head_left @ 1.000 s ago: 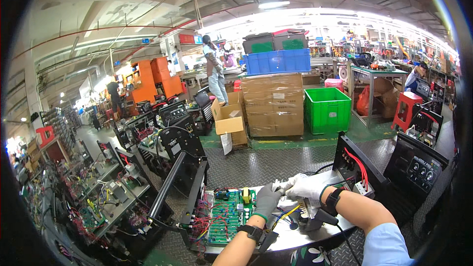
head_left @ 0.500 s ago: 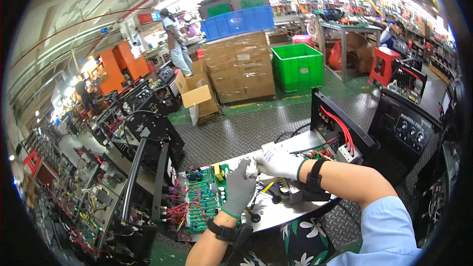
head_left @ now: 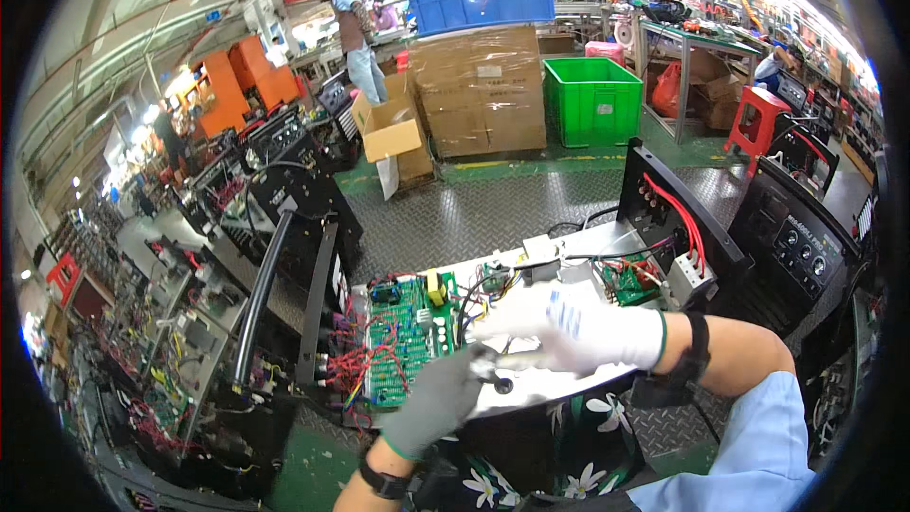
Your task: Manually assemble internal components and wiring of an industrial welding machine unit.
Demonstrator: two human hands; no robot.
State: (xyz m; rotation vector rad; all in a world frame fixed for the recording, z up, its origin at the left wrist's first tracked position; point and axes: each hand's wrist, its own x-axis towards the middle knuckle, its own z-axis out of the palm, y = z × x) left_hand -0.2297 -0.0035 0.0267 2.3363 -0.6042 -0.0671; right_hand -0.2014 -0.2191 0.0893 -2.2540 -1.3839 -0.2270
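Observation:
My left hand (head_left: 435, 406), in a grey glove, is closed at the near edge of a white metal base plate (head_left: 517, 400). Its fingertips pinch a small shiny piece, too blurred to name. Just right of it, my right hand (head_left: 592, 330) in a white glove reaches leftward over the plate; motion smears its fingers. A light rod-like shape shows between the two hands, and I cannot tell which hand holds it. Left of them lies a green circuit board (head_left: 409, 346) with red wires (head_left: 365, 360). Black cables (head_left: 464, 308) run behind my right hand.
A black panel with red cables (head_left: 678, 213) stands upright at the plate's right end. Farther right is a black knobbed front panel (head_left: 794, 248). A black bar (head_left: 263, 299) rises on the left. Beyond the metal floor stand cartons (head_left: 479, 104) and a green crate (head_left: 594, 104); a person (head_left: 355, 38) stands behind.
Both hands have come nearer to me and lower in the view, the left one off the board's edge. The view has shifted, so the background sits higher and farther right.

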